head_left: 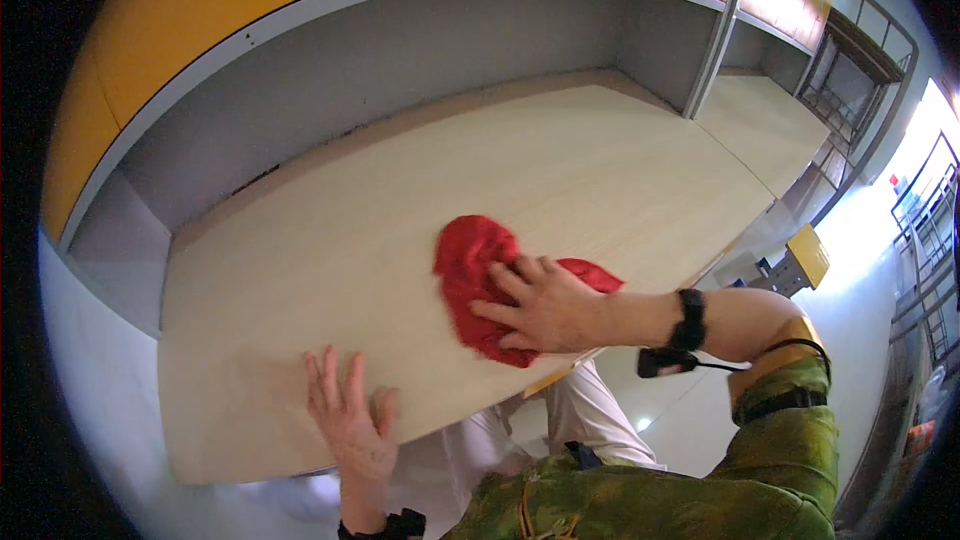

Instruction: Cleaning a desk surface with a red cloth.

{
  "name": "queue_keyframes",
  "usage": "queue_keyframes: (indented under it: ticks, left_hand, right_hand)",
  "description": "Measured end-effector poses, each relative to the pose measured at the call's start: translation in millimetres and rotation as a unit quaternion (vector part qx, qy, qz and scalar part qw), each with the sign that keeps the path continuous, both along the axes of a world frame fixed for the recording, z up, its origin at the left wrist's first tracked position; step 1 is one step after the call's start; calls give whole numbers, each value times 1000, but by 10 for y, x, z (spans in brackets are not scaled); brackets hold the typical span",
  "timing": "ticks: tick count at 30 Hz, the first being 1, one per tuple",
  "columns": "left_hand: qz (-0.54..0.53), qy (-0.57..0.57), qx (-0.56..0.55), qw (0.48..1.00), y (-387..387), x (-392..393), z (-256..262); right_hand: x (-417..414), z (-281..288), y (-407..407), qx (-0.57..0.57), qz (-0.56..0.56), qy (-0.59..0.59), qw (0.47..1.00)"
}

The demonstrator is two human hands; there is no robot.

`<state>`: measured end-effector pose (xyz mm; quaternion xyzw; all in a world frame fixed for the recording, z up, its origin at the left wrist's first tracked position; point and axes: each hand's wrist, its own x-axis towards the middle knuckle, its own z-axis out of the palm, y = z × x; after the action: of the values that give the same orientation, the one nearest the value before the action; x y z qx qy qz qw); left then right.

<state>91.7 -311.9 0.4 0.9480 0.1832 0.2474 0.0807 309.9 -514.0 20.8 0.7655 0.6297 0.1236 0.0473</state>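
Note:
A red cloth (476,251) lies bunched on the pale wood-look desktop (360,217), near its front edge. My right hand (544,305) presses down on it from above with the fingers spread, and parts of the cloth show on both sides of the hand. To the left, my left hand (351,409) rests at the front edge of the desktop, fingers apart, holding nothing. Both wrists wear black straps, and a small black device (664,362) with a cable hangs at the right one.
Grey panels (420,45) close in the desk at the back and sides, below yellow cabinet doors (247,7). A grey metal post (720,52) stands at the back right. A yellow-topped stool (808,259) and metal bed frames (926,262) are at the right.

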Motion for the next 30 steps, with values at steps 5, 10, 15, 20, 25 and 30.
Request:
queue_keyframes:
  ticks: [5, 10, 15, 20, 25, 30]
  left_hand:
    - [3, 39, -22, 999, -210, 166, 65]
    - [8, 10, -34, 999, -119, 59, -13]
    - [1, -14, -43, 999, -131, 114, -8]
    - [-3, -2, -43, 999, -154, 130, 8]
    - [-19, 0, -15, 1000, -232, 221, 29]
    - [-15, 16, -10, 1000, -168, 177, -16]
  right_hand:
    - [609, -75, 841, -17, 4, 46, 999]
    - [1497, 51, 1119, -94, -144, 68, 983]
    - [2524, -84, 24, -52, -377, 27, 924]
    - [2000, 113, -1006, -130, -468, -2, 874]
    - [1210, -417, -1490, -60, -385, -139, 910]
    - [111, -35, -638, -42, -141, -6, 989]
